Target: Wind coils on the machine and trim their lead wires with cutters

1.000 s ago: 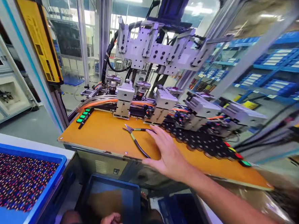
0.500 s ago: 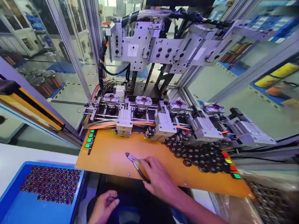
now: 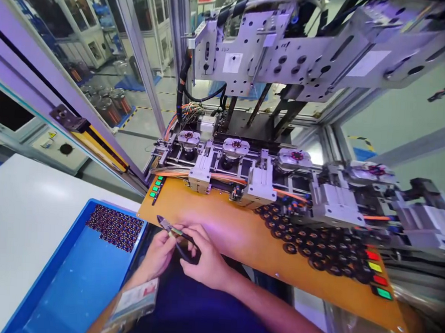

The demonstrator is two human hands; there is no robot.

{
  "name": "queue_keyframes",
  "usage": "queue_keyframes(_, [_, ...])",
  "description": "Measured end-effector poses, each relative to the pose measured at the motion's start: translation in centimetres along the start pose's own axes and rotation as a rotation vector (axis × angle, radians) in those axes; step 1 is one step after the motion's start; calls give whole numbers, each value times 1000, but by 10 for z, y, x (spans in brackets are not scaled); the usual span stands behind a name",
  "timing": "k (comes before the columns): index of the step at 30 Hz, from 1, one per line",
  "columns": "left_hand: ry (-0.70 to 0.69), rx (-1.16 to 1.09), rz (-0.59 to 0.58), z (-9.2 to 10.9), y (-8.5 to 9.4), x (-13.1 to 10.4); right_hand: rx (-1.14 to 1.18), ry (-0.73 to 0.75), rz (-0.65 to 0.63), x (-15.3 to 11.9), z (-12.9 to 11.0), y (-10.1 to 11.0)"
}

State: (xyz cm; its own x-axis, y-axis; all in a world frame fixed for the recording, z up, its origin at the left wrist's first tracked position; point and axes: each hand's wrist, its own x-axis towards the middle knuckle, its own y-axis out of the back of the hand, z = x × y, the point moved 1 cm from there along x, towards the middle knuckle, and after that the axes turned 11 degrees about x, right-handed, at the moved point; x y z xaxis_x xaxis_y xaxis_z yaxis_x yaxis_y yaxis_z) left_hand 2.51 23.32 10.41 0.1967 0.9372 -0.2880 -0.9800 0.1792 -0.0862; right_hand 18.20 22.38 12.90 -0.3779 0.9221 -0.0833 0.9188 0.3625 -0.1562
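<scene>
Over the near left edge of the orange work plate (image 3: 219, 221), my right hand (image 3: 207, 261) grips a pair of cutting pliers (image 3: 168, 226). Their dark jaws point up and left, away from my body. My left hand (image 3: 157, 255) is closed, thumb and fingertips together, right beside the pliers' handles. Whatever those fingertips may pinch is too small or hidden to make out, and I cannot tell whether they touch the pliers. A card in a clear sleeve (image 3: 135, 299) lies against my left forearm.
Left of my hands, a blue tray (image 3: 64, 282) on a white table (image 3: 27, 210) holds rows of small dark parts (image 3: 116, 228). Several black round parts (image 3: 308, 242) cover the plate's right side. Machine fixtures (image 3: 259, 184) line the back edge, under a metal frame (image 3: 267, 58).
My right hand has lifted the pliers off the plate and carried them left toward my body. My left hand has risen to meet them. The view has swung left.
</scene>
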Motion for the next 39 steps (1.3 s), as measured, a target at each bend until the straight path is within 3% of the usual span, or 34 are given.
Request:
queue_keyframes(3, [-49, -17, -14, 17, 1, -1, 211, -107, -153, 8, -11, 7])
queue_keyframes(7, [-145, 23, -64, 42, -4, 3, 460, -306, -549, 17, -27, 19])
queue_keyframes(9, [-195, 71, -80, 52, -7, 10, 618, -417, -666, 21, -36, 20])
queue_keyframes(12, [-256, 169, -86, 59, -9, 24, 753, -456, -591, 23, -47, 21])
queue_keyframes(15, [-297, 340, -48, 54, -6, 41, 707, -332, -430, 21, -58, 35])
queue_keyframes(17, [-314, 482, 22, 42, -1, 48, 609, -229, -369, 20, -70, 60])
queue_keyframes(21, [-363, 719, 186, 7, 9, 50, 201, -61, -354, 29, -112, 122])
queue_keyframes(25, [-451, 876, 194, -22, 9, 54, 22, -109, -305, 67, -168, 155])
queue_keyframes(29, [-506, 978, 221, -33, 7, 67, -39, -185, -281, 124, -211, 157])
queue_keyframes(32, [-527, 1031, 270, -36, 9, 73, -109, -327, -323, 168, -228, 151])
queue_keyframes(39, [-545, 1056, 337, -43, 13, 75, -260, -650, -230, 245, -219, 131])
